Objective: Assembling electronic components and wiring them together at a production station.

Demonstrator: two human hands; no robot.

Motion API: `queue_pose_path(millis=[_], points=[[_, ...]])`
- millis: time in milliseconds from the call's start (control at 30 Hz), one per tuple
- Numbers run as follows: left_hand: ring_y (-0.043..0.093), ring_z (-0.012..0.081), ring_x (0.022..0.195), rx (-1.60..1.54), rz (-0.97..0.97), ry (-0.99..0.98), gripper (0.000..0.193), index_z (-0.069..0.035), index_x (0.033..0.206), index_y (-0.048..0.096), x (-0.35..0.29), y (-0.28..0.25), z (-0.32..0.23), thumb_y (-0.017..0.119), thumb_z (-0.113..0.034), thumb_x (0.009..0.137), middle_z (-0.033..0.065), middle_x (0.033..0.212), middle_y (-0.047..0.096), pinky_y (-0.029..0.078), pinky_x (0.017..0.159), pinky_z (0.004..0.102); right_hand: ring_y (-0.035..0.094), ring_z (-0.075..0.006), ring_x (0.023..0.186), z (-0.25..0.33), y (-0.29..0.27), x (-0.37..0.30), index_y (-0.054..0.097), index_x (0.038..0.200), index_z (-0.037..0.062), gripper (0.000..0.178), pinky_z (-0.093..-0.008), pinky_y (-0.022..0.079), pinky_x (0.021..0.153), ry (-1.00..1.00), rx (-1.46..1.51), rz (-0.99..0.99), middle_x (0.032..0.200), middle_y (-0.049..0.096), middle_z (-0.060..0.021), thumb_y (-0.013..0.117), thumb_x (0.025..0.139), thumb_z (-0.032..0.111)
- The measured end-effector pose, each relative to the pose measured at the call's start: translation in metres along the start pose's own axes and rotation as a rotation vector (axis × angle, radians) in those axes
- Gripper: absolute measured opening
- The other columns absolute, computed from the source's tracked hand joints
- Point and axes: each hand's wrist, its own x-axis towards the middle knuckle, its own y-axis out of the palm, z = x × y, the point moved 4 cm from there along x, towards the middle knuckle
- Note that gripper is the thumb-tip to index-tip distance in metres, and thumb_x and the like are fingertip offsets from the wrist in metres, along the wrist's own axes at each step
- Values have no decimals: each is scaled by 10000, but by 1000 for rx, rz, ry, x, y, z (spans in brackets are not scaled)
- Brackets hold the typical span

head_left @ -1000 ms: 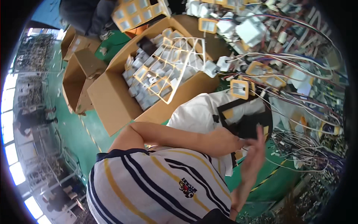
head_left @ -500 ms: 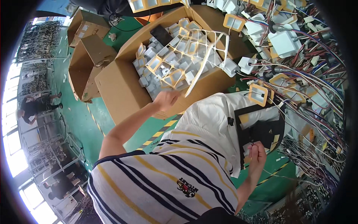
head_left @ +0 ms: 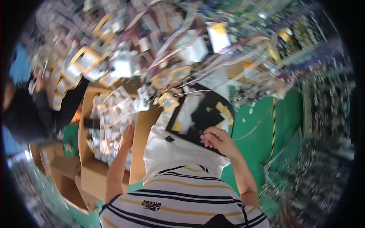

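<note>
1. A worker in a white, navy and yellow striped shirt (head_left: 182,197) leans over an open brown cardboard carton (head_left: 141,131) packed with small white plastic parts with yellow-taped frames (head_left: 104,129); the view is motion-blurred.

2. The left hand (head_left: 128,133) reaches into the carton, at its right-hand side, and rests on the heaped parts. Blur hides the fingers, so whether it grips one cannot be told.

3. The right hand (head_left: 216,140) is to the right of the carton, curled closed at the near edge of a flat black square tray with cut-out openings (head_left: 203,114), which lies on white cloth (head_left: 171,148) beside the carton. It seems to pinch the tray's rim or something thin there; which one cannot be told.

4. By their look the boxed parts are light, rigid and hard-shelled; their trailing wires are likely to snag on neighbours, so a hold on the body rather than a lead seems safer.

5. The tray appears thin, stiff and light; its rim is the natural place to grasp.

6. Beyond the carton lies a tangle of white and pink wiring and more framed parts (head_left: 182,53). To the carton's left, another person's dark sleeve (head_left: 42,110) reaches toward the pile; green floor (head_left: 262,129) shows to the right.
</note>
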Motion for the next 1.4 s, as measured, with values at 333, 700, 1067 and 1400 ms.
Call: queue_pose_path(millis=[333, 700, 1067, 1400], points=[[572, 341, 1024, -104, 327, -413, 666, -34, 1158, 464, -53, -230, -57, 775, -233, 604, 196, 1087, 587, 464, 830, 406, 532, -75, 688, 6, -54, -13, 692, 967, 44, 180, -194, 395, 602, -331, -72, -286, 805, 611, -28, 629, 811, -18], [528, 286, 1076, 301, -72, -745, 647, -27, 1236, 421, -100, -344, -21, 698, -51, 652, 146, 1182, 530, 436, 896, 380, 536, -89, 746, 12, -82, -27, 678, 909, -4, 163, -205, 422, 645, -330, -60, -264, 839, 592, -34, 648, 764, -73], [538, 108, 954, -1444, 420, 40, 634, -53, 1140, 456, 107, -269, -330, 823, -48, 623, 32, 993, 562, 440, 835, 263, 520, -96, 722, 113, -39, -46, 654, 808, 29, 114, -221, 341, 574, -668, -184, -253, 830, 594, -36, 683, 722, -40], [554, 105, 919, -1236, 354, 93, 532, -37, 1053, 486, 108, -270, -339, 815, -12, 636, 37, 996, 573, 454, 793, 249, 541, -61, 696, 108, -34, -35, 676, 816, 80, 240, -200, 281, 508, -627, -198, -190, 810, 613, -1, 685, 659, -101]])
